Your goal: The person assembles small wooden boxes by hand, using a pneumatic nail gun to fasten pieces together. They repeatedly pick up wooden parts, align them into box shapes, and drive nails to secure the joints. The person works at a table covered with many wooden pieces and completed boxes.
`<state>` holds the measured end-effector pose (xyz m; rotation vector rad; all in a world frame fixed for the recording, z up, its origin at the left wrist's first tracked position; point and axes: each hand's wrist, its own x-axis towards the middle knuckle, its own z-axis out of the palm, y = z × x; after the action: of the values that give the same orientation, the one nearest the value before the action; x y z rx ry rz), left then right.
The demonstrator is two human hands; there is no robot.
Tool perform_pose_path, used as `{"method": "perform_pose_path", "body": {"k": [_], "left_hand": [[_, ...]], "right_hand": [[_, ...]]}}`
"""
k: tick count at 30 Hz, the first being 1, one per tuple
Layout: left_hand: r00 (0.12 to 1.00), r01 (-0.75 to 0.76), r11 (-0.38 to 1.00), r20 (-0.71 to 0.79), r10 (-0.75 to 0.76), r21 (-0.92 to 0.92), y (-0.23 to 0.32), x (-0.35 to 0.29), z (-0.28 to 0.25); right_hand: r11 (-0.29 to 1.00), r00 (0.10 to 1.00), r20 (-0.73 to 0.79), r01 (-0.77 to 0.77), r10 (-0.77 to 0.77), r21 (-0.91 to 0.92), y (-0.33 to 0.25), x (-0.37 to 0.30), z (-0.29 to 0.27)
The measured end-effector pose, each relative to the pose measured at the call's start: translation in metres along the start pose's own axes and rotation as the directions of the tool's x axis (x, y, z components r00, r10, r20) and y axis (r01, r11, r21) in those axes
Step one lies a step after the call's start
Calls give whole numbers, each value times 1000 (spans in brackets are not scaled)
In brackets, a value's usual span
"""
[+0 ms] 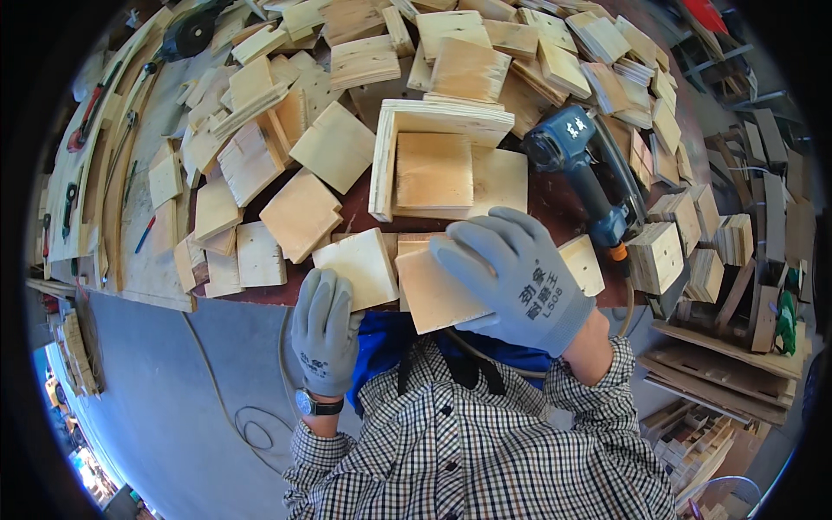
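Both my hands wear grey gloves and work at the table's near edge. My left hand, a watch on its wrist, has its fingers closed at the lower left edge of a pale plywood square. My right hand grips a browner plywood square from its right side, the thumb hidden underneath. Just beyond stands an L-shaped pair of plywood walls, with a plywood block inside its corner. To the right of it lies a blue nail gun with an orange hose fitting.
Loose plywood pieces are heaped across the far table. Hand tools, among them a red-handled one, lie at the left. Stacked blocks stand at the right edge. A hose trails over the floor; boards are piled at right.
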<state>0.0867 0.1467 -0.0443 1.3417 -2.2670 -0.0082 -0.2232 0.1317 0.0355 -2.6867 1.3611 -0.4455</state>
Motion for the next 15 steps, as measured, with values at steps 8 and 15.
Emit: {"method": "perform_pose_path", "body": {"k": [8,15], "left_hand": [[987,159,987,3,-159,-29,12,3,3],[960,-96,986,247,129,-139,53,48,-29]], "right_hand": [[906,907,-169,-340,387,250,19,-30,-25],[829,756,-346,-535,555,163,29,-63,-36]]}}
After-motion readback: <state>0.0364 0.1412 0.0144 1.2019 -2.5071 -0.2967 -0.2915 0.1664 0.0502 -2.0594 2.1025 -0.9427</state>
